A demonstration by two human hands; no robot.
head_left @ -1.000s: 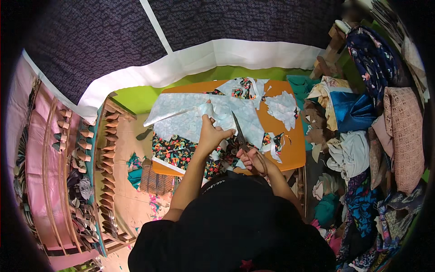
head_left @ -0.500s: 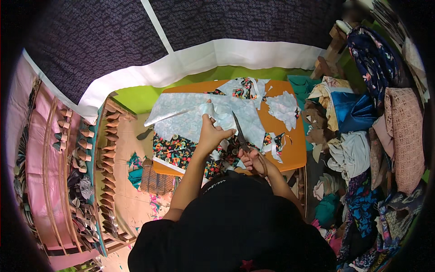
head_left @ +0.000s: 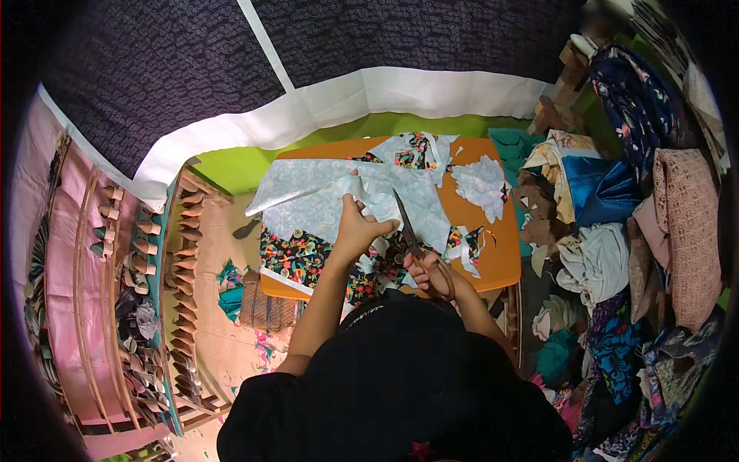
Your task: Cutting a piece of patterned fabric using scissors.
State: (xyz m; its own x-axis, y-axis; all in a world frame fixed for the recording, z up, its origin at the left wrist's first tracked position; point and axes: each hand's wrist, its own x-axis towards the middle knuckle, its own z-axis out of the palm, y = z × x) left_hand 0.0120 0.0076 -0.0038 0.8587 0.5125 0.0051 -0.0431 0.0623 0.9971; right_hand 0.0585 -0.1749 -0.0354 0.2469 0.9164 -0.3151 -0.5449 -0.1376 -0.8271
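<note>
The table (head_left: 504, 258) is standing between the rack (head_left: 158, 316) on the left and the fabric heap (head_left: 596, 262) on the right. A drape (head_left: 431, 46) is extending beyond the table's far edge. The cloth (head_left: 292, 185) is lying across the table, with a loose scrap (head_left: 481, 185) lying to its right. The scissors (head_left: 408, 219) are pointing away over the cloth, right of the left hand (head_left: 358, 227).

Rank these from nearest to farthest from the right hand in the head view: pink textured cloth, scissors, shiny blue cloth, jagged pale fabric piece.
From the right hand:
1. Scissors: in that hand.
2. Jagged pale fabric piece: right part of the orange table.
3. Shiny blue cloth: right of the table.
4. Pink textured cloth: farther right.
</note>
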